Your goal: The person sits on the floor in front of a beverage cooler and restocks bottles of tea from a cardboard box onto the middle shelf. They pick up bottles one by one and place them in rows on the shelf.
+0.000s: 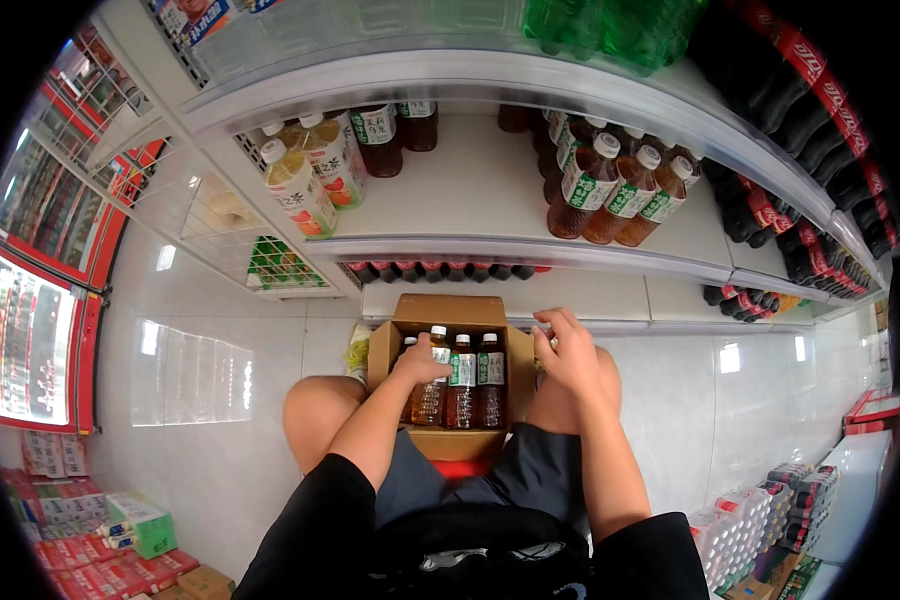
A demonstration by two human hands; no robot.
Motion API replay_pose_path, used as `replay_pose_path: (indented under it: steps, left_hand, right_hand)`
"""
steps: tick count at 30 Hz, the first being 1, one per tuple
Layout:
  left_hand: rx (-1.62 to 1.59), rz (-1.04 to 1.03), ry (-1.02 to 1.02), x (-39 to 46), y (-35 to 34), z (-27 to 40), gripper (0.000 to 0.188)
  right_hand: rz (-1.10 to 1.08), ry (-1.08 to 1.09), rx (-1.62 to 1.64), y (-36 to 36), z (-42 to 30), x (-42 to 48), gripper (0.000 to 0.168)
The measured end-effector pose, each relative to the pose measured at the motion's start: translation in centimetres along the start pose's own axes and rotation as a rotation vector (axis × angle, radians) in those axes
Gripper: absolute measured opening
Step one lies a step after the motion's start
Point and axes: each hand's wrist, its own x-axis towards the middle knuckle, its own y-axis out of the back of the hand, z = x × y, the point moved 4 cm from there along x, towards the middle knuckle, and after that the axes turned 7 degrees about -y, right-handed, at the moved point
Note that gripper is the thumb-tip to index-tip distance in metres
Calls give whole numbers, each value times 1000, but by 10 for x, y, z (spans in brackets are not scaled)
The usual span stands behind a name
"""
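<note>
An open cardboard box (450, 310) stands between my knees with its flaps spread. Several plastic bottles of brown tea with white caps and green-and-white labels are upright inside it. My left hand (421, 364) reaches into the box and grips a tea bottle (428, 403) near its label; part of that label is covered by the fingers. Beside it stand a middle bottle (461, 382) and a right-hand bottle (490, 381). Over the box's right flap and near my right knee, my right hand (572, 352) is raised, fingers partly bent and apart, holding nothing.
Ahead, a white shelf (465, 187) carries tea bottles (621, 193) at right and fruit-tea bottles (300, 187) at left. Cola bottles (442, 270) lie on the shelf below. A wire rack (217, 214) adjoins at left. Shrink-wrapped bottle packs (742, 517) stand behind right, cartons (142, 521) behind left.
</note>
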Motion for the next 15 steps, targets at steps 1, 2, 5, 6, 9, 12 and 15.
replay_pose_path:
  steps: [1,2,5,6,9,12,15]
  left_hand:
    - [6,11,-16,-3,5,7,109]
    - [-25,12,-28,-7,11,13,107]
    - [-121,-15,-162,-23,29,48,105]
    - [-166,9,-182,-29,34,54,103]
    - [-179,34,-208,-42,51,75,102]
    - [-313,99,-306,-53,66,87,97]
    - [-418,166,-369,-65,79,99,93]
  right_hand:
    - [-5,-3,-4,-1,0,0,20]
    - [-10,-5,-8,-1,-1,1,20]
    - [-25,-8,-59,-2,2,1,20]
    - [-29,0,-63,-5,-1,2,20]
    - [-42,2,-85,-8,-3,2,20]
    - [-83,-1,-118,-12,-7,1,21]
    - [-140,6,-145,-16,-7,0,25]
